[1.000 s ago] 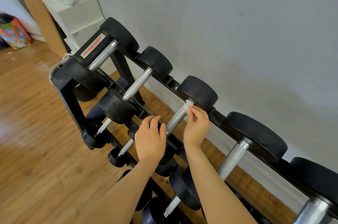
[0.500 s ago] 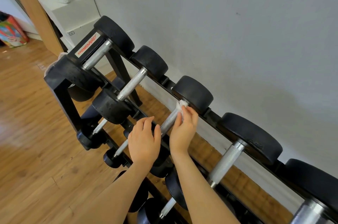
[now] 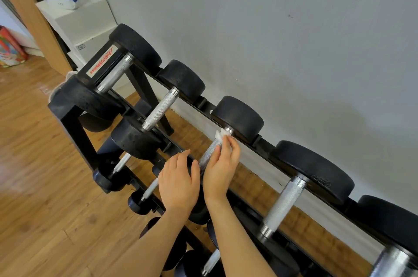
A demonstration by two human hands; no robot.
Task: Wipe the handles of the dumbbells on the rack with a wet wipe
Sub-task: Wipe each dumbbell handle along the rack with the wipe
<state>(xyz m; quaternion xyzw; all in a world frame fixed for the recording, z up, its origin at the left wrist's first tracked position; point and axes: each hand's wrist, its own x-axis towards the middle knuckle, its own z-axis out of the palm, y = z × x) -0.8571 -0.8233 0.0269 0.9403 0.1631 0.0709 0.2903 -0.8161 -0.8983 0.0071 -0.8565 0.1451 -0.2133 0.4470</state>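
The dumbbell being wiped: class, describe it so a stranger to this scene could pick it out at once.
Start at the black rack standing against the grey wall and look along its top row. The dumbbell is third from the rack's labelled end. Unlike its neighbours, it has a white wet wipe pressed on its handle by the right hand.

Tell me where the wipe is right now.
In the head view the wipe sits at the wall end of the third top-row handle, pinched by the right hand, just below the black weight.
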